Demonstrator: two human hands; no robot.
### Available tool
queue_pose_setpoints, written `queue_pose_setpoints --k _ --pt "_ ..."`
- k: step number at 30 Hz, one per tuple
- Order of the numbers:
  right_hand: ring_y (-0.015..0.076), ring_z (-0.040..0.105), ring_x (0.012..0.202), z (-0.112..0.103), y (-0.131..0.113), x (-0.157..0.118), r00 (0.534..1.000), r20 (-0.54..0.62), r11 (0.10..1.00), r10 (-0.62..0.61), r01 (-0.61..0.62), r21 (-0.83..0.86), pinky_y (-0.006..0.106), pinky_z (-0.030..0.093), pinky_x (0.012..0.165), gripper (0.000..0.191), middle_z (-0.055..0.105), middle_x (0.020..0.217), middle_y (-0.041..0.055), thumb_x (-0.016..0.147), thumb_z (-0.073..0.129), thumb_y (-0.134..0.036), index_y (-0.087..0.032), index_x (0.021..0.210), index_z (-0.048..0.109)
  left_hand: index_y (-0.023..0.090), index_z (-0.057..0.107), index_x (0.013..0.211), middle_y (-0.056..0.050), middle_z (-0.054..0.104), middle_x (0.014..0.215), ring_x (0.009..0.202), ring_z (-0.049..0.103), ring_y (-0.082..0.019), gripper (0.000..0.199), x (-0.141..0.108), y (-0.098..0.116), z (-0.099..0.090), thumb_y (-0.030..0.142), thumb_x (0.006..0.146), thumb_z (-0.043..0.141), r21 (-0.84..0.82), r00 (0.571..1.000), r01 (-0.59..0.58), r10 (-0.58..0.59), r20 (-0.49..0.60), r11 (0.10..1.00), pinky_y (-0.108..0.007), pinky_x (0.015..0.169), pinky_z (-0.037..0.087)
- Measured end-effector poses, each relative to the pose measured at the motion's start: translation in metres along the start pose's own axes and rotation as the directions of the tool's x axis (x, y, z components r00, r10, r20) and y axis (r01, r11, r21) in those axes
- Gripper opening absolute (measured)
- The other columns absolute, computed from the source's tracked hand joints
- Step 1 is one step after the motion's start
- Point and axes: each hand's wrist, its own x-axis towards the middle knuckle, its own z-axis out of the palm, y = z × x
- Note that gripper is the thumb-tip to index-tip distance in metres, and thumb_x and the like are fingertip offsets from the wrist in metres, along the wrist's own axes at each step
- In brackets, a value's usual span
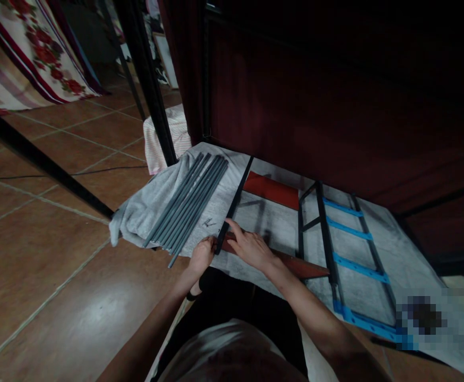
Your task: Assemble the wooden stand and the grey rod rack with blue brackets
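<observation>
A black metal bar (235,204) lies across the grey cloth, with a red-brown board (295,264) meeting it near its close end. At that end my left hand (203,253) is closed, fingertips pressed together against the bar; anything small in them is hidden. My right hand (252,248) lies over the board's left end, its fingers apart and the index finger reaching to the bar. A second, orange-red board (272,189) spans from the bar's far part toward a black frame (300,228). Left of the bar, tiny dark pieces (208,223), perhaps screws, lie on the cloth.
Several grey tubes (194,204) lie side by side on the left of the cloth (136,212). To the right is a black frame with blue crosspieces (361,273). Black posts (146,79) stand at the left, and a dark red curtain (295,106) hangs behind.
</observation>
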Motion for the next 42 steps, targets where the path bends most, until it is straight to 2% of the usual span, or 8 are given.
queue_pose_setpoints --k 4,10,15,21,27,32,38,42 --pt "0.0241 0.069 0.106 -0.004 -0.001 0.007 0.989 0.052 0.991 -0.136 0.136 0.001 0.034 0.051 0.086 0.057 0.067 0.126 0.0076 0.101 0.042 -0.025 -0.031 0.155 0.025 0.017 0.065 0.091 -0.011 0.069 0.091 0.086 0.065 -0.022 0.018 0.001 -0.002 0.001 0.010 0.085 0.050 -0.067 1.000 0.021 -0.021 0.000 0.998 -0.029 0.080 0.045" --pt "0.0225 0.068 0.105 -0.008 0.005 0.010 0.986 0.021 0.985 -0.166 0.164 0.046 0.033 0.050 0.087 0.047 0.069 0.121 0.0085 0.099 0.043 -0.024 -0.026 0.147 0.039 0.019 0.061 0.077 -0.005 0.065 0.072 0.070 0.062 -0.018 0.013 0.005 -0.005 0.000 0.009 0.075 0.054 -0.311 0.999 0.032 -0.034 0.001 0.950 -0.027 0.069 0.044" --pt "0.0225 0.068 0.105 -0.013 0.009 0.008 0.986 0.020 0.985 -0.166 0.165 0.060 0.032 0.050 0.087 0.047 0.069 0.121 0.0085 0.098 0.043 -0.022 -0.024 0.145 0.038 0.018 0.061 0.076 -0.001 0.061 0.062 0.056 0.056 -0.015 0.007 0.004 -0.007 0.003 0.021 0.073 0.056 -0.576 0.998 0.066 -0.056 0.035 0.815 -0.025 0.056 0.043" --pt "0.0217 0.068 0.105 -0.020 0.014 0.007 0.988 0.016 0.985 -0.156 0.155 0.072 0.031 0.049 0.086 0.048 0.069 0.120 0.0080 0.099 0.041 -0.020 -0.024 0.146 0.037 0.015 0.066 0.076 -0.003 0.062 0.063 0.057 0.057 -0.015 0.030 0.000 -0.007 0.004 0.045 0.070 0.068 -0.764 0.991 0.120 -0.120 0.056 0.634 -0.026 0.055 0.046" --pt "0.0215 0.067 0.107 -0.021 0.014 0.005 0.988 0.003 0.985 -0.156 0.156 0.071 0.032 0.049 0.088 0.050 0.068 0.123 0.0083 0.098 0.043 -0.021 -0.024 0.147 0.038 0.016 0.066 0.070 -0.002 0.061 0.060 0.058 0.055 -0.014 0.024 -0.001 0.000 -0.001 0.037 0.064 0.075 -0.830 0.991 0.114 -0.122 0.056 0.546 -0.025 0.056 0.044" --pt "0.0209 0.067 0.108 -0.020 0.015 0.006 0.989 -0.002 0.986 -0.146 0.145 0.085 0.031 0.049 0.089 0.050 0.068 0.125 0.0077 0.098 0.043 -0.021 -0.024 0.147 0.038 0.015 0.069 0.087 -0.004 0.067 0.074 0.065 0.059 -0.015 0.034 -0.007 0.000 -0.003 0.040 0.065 0.074 -0.854 0.986 0.143 -0.150 0.078 0.500 -0.026 0.060 0.046" --pt "0.0209 0.066 0.110 -0.021 0.015 0.006 0.991 0.007 0.987 -0.137 0.136 0.085 0.032 0.048 0.092 0.050 0.067 0.126 0.0074 0.098 0.042 -0.019 -0.025 0.148 0.038 0.016 0.062 0.067 0.001 0.056 0.054 0.050 0.048 -0.011 0.027 -0.002 -0.001 0.002 0.041 0.065 0.071 -0.821 0.979 0.172 -0.190 0.079 0.544 -0.024 0.051 0.037" --pt "0.0202 0.065 0.111 -0.020 0.014 0.005 0.992 0.018 0.988 -0.125 0.123 0.090 0.032 0.048 0.093 0.051 0.067 0.127 0.0068 0.098 0.043 -0.019 -0.025 0.148 0.038 0.016 0.063 0.069 0.000 0.060 0.059 0.054 0.052 -0.012 0.020 0.000 0.001 0.001 0.032 0.061 0.072 -0.820 0.983 0.159 -0.163 0.081 0.550 -0.024 0.054 0.040"
